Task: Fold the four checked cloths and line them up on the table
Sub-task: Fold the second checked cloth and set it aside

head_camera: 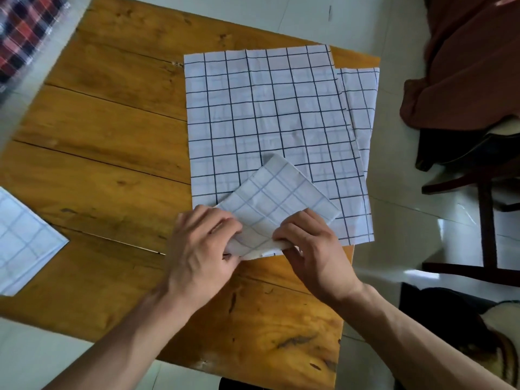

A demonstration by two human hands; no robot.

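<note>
Table (107, 130) fills frame centre. Flat cloths (267, 114) stacked on its right half, lower one (363, 108) jutting past top one at right, overhanging table edge. Near corner of top cloth turned back, under my left hand (199, 249) and right hand (312, 249), lower centre. Another cloth (22, 240) on table's left edge. Plaid fabric (25, 32) upper left, off table. Chair (484, 206) on floor at right.

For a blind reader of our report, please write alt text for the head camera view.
Both hands, left hand and right hand, grip a small folded checked cloth at the near edge of a wooden table. Behind it, unfolded checked cloths lie flat; another folded cloth sits at the left edge.
</note>
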